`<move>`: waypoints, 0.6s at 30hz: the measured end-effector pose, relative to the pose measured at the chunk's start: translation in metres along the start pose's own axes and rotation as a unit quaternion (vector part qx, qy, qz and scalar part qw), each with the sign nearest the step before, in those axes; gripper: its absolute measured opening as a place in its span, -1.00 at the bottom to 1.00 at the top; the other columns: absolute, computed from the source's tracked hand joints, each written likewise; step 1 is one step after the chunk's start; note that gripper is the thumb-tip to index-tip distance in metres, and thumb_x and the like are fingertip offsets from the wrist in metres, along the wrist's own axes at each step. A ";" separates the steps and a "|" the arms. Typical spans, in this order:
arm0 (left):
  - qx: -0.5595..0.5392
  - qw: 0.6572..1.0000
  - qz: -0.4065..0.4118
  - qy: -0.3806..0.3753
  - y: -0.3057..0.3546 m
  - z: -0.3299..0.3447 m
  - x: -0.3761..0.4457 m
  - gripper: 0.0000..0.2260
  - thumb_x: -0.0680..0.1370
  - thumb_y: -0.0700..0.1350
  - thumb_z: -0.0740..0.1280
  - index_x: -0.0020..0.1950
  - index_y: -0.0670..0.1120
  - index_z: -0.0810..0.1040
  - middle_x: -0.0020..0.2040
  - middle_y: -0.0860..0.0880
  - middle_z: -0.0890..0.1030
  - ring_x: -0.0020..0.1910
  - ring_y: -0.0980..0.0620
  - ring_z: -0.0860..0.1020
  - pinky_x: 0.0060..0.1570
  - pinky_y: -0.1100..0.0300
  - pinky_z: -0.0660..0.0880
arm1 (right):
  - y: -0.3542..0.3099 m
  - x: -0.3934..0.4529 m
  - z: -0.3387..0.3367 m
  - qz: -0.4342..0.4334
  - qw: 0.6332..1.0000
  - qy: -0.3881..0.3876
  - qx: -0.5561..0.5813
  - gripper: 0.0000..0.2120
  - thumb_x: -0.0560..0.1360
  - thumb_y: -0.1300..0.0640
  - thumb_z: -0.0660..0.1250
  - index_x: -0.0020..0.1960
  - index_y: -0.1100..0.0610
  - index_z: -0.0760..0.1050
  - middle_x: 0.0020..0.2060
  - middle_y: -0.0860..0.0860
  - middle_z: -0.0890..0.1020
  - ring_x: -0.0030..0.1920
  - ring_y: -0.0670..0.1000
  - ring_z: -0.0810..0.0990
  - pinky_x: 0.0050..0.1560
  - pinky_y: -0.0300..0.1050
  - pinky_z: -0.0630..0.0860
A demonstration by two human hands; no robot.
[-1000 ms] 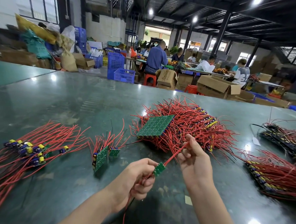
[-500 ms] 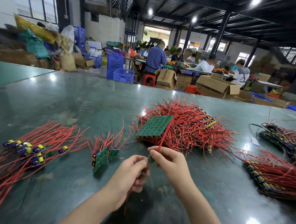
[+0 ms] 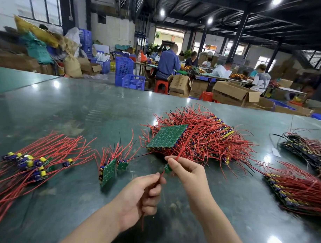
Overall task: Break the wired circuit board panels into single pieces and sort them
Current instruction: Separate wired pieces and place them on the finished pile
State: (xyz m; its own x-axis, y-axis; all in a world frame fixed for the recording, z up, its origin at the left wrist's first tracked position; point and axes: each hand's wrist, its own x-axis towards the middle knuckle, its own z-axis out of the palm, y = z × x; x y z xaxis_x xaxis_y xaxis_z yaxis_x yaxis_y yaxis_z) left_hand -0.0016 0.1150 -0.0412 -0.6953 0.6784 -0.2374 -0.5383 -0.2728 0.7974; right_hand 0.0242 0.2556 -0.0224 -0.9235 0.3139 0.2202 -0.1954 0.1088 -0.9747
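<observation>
My right hand [image 3: 188,172] pinches a small green board piece [image 3: 167,169] with a red wire rising from it. Just below and left, my left hand [image 3: 144,193] grips another red wire that hangs down past the palm. A full green panel [image 3: 167,135] lies face down on a big heap of red-wired panels [image 3: 206,135] behind my hands. A partial panel strip [image 3: 108,172] stands on edge to the left, beside a small piece [image 3: 122,165]. Single pieces with red wires [image 3: 32,164] lie spread at far left.
More stacked wired panels lie at the right [image 3: 295,191] and far right [image 3: 308,150] of the glossy green table [image 3: 74,109]. Beyond the far edge are blue crates [image 3: 133,81], cardboard boxes [image 3: 235,93] and seated people at another table.
My right hand swung its wire from pointing right to upright and moved in close to my left hand; the small green piece now sits between the two hands.
</observation>
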 end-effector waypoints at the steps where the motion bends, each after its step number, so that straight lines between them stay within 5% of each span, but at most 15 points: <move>1: -0.013 1.000 -0.013 -0.014 0.001 0.000 -0.001 -0.83 0.41 -0.05 0.31 -0.20 -0.11 0.63 -0.48 0.04 0.31 -0.60 0.16 0.15 -0.66 0.39 0.10 | 0.000 0.001 -0.003 0.019 1.000 -0.012 0.020 -0.89 0.44 0.18 0.41 -0.20 0.05 0.69 -0.34 -0.06 0.65 -0.33 -0.13 0.50 -0.19 -0.29 0.47; 5: -0.034 0.997 -0.035 -0.058 0.003 0.000 -0.003 -0.76 0.44 -0.05 0.29 -0.13 -0.11 0.72 -0.41 0.00 0.47 -0.58 0.13 0.31 -0.63 0.32 0.27 | -0.001 0.003 -0.006 0.061 0.993 -0.048 0.091 -0.79 0.30 0.04 0.42 -0.17 0.15 0.68 -0.37 -0.04 0.61 -0.36 -0.12 0.54 -0.23 -0.28 0.51; 11: 0.029 0.999 0.031 -0.025 -0.002 0.000 -0.002 -0.81 0.42 -0.12 0.34 -0.04 -0.16 0.65 -0.35 -0.07 0.56 -0.53 0.09 0.44 -0.56 0.27 0.43 | -0.003 0.002 -0.007 0.051 0.996 -0.043 0.057 -0.92 0.44 0.20 0.40 -0.16 0.16 0.67 -0.36 0.02 0.62 -0.35 -0.06 0.59 -0.20 -0.25 0.56; 18: 0.169 0.976 0.101 0.088 -0.014 0.002 0.004 -0.90 0.63 -0.15 0.18 -0.05 -0.10 0.45 -0.54 0.09 0.26 -0.62 0.18 0.11 -0.64 0.41 0.06 | 0.000 0.001 -0.001 0.038 0.999 -0.007 -0.028 -0.90 0.44 0.17 0.43 -0.23 0.03 0.67 -0.39 -0.08 0.59 -0.37 -0.15 0.45 -0.23 -0.27 0.42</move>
State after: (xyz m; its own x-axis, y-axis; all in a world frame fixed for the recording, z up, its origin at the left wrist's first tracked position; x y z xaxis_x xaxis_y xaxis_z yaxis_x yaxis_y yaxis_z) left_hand 0.0043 0.1235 -0.0524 -0.8581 0.4983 -0.1239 -0.2142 -0.1280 0.9684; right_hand 0.0239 0.2572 -0.0219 -0.9393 0.3107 0.1452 -0.1064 0.1385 -0.9846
